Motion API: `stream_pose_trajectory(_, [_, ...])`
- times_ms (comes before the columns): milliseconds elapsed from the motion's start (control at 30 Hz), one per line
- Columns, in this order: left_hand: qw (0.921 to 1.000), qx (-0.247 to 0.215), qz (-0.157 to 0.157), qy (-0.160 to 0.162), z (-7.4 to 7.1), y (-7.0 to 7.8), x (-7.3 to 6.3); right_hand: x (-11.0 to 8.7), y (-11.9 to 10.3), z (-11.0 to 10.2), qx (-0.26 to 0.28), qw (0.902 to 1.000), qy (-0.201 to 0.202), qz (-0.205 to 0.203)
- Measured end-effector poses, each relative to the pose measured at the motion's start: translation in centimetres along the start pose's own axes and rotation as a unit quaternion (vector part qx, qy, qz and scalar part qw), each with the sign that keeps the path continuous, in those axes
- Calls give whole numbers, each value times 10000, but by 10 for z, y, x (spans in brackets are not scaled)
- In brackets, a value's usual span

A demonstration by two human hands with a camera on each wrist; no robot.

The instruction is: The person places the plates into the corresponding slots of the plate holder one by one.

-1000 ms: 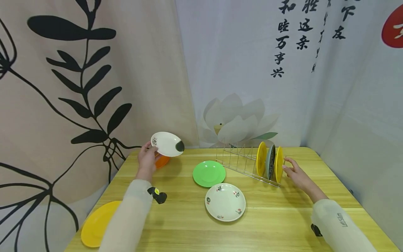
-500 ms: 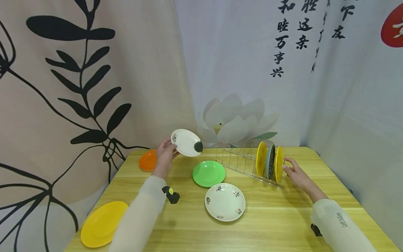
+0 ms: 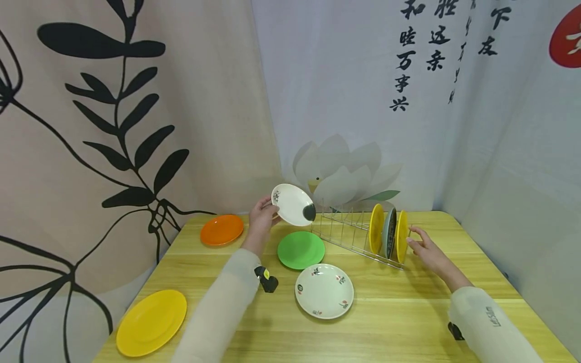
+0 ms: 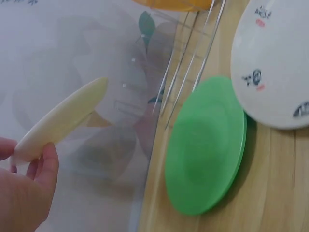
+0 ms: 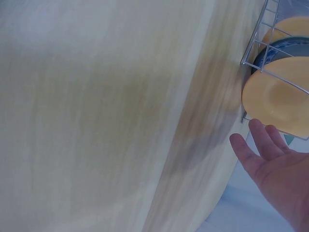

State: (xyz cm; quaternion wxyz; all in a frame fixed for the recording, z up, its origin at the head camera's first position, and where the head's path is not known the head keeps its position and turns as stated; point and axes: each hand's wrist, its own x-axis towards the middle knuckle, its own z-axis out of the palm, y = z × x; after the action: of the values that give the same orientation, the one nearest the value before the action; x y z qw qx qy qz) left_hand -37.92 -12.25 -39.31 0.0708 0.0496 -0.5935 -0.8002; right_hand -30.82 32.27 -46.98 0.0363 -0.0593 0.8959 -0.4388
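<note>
In the head view my left hand [image 3: 262, 219] pinches the left rim of a small white plate [image 3: 292, 205] with a dark patch, holding it tilted in the air above the table. The left wrist view shows this white plate [image 4: 63, 121] nearly edge-on, thumb and fingers at its rim. A wire dish rack [image 3: 345, 237] holds two yellow plates [image 3: 402, 237] with a blue-grey patterned plate [image 3: 389, 234] between them, all on edge. At the rack's right end is my right hand [image 3: 428, 252], its fingers [image 5: 263, 140] extended close to the wire; contact is hard to tell.
A green plate [image 3: 301, 250] lies below the held plate, with a white patterned plate [image 3: 324, 292] nearer the front. An orange plate [image 3: 221, 230] lies at the back left, a large yellow plate [image 3: 152, 322] at the front left. Printed curtains [image 3: 218, 101] hang behind the table.
My left hand has carried the small white plate rightward, from over the orange plate to beside the rack's left end, uncovering the orange plate. The right hand has stayed in place.
</note>
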Motion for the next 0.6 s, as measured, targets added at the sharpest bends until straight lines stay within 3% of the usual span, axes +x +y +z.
stream_pose_trajectory(600, [9992,-60,-150,-375,66,-19,-11,-1,-1,2,78,10000,31,18])
